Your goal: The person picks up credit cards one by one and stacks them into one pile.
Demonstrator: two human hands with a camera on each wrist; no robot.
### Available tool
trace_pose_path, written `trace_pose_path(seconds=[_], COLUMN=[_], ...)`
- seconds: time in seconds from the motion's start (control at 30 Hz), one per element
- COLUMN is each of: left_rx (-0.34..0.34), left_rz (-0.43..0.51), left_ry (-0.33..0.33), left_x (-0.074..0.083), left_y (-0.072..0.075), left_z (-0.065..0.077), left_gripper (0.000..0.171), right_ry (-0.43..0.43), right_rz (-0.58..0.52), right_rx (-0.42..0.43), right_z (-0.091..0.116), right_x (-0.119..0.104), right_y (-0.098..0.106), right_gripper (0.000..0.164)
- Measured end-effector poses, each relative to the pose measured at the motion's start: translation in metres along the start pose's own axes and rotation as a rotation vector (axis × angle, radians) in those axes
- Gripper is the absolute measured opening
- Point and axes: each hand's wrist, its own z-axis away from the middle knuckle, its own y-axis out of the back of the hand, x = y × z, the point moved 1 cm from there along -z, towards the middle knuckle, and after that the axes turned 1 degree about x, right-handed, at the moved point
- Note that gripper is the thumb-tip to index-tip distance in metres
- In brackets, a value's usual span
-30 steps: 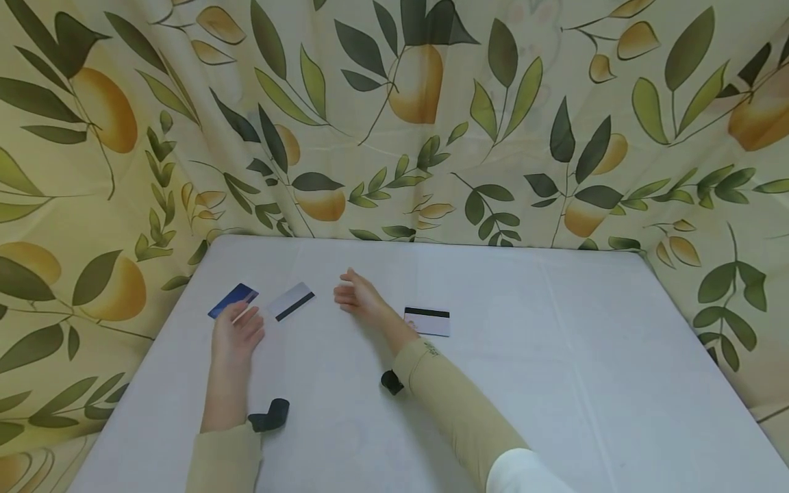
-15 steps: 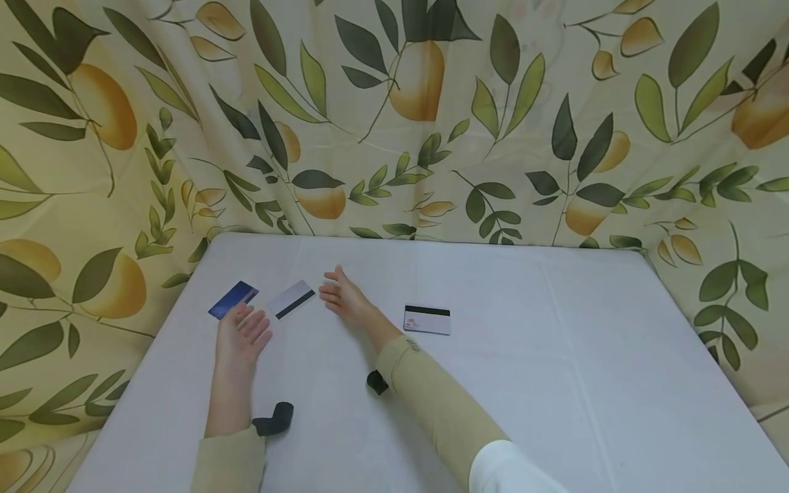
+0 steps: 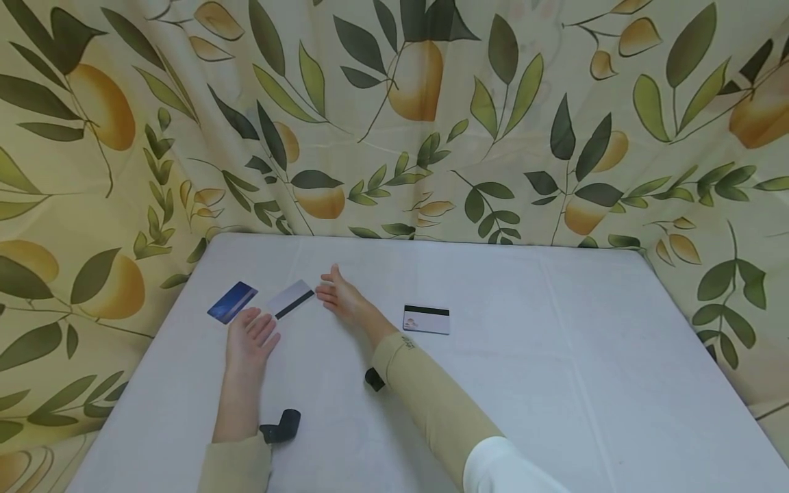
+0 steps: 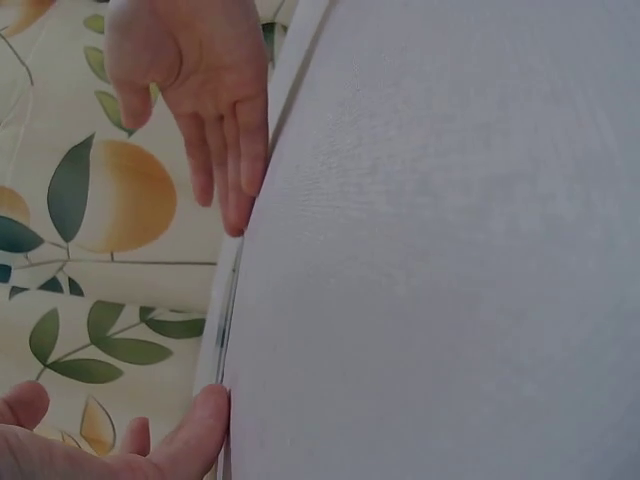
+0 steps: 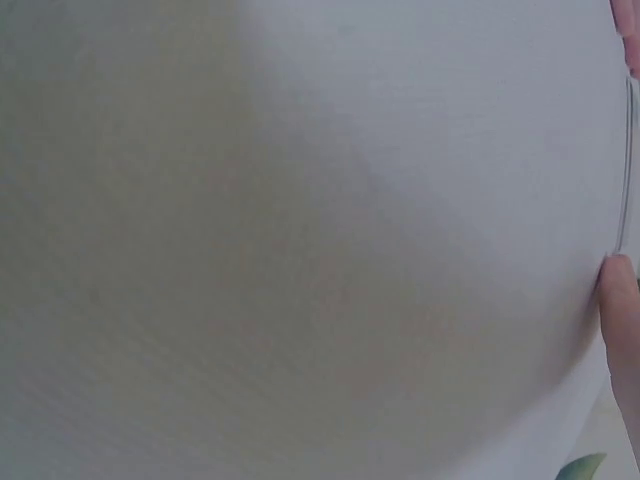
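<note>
Low over the white table, my left hand [image 3: 249,335] has its fingers loosely extended and its palm turned up and inward. Its fingertips are just below a blue bank card [image 3: 232,302] and the near end of a white card [image 3: 291,299] with a dark stripe. My right hand [image 3: 342,298] reaches in from the right, fingers spread, beside that white card's right end; whether they touch I cannot tell. Neither hand holds anything. In the left wrist view the right hand [image 4: 205,100] faces the left hand [image 4: 110,445]. Only fingers of the right hand [image 5: 622,330] show in the right wrist view.
Another white card [image 3: 427,320] with a dark stripe lies to the right of the right hand. Black wrist devices [image 3: 281,426] show beside both sleeves. A curtain [image 3: 394,137] printed with fruit and leaves rises behind the table [image 3: 555,376].
My left hand has shifted right and slightly nearer, uncovering more of the blue card. The right hand has moved left toward the striped white card, and its arm no longer covers the right-hand card.
</note>
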Motion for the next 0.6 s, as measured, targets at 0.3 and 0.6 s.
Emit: trace_pose_path(seconds=[0.3,0.6], left_rx=[-0.016,0.042], left_rz=[-0.003,-0.011], left_ry=[-0.019,-0.047], left_x=[-0.0039,-0.0055], left_y=[-0.0037,-0.0070], left_z=[0.0021,-0.0005], left_gripper=[0.052,0.049], right_ry=[-0.030,-0.057], right_rz=[0.051,0.067], right_rx=[0.015,0.046], right_z=[0.0000,0.0043], right_x=[-0.0009,-0.0054], right_y=[-0.0051,-0.0026], right_gripper=[0.066,0.067])
